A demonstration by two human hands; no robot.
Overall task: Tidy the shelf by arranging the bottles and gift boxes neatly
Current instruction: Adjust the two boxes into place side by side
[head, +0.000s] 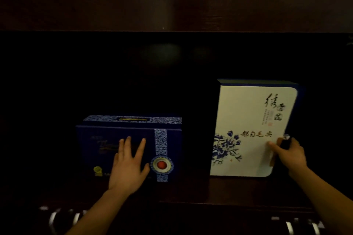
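While the left hand [128, 166] lies flat, fingers spread, on the dark blue gift box [129, 149], the right hand [288, 155] grips the white floral box [250, 129] by its right edge

Low box [118, 139]: dark blue, blue-white patterned band, red-centred round medallion. Tall box [246, 120]: white front, blue flower painting, black and brown calligraphy, blue edging.

Two bare arms and hands

No sleeves are seen on the left hand [127, 166] or right hand [290, 156]; rings perhaps hidden by dim light.
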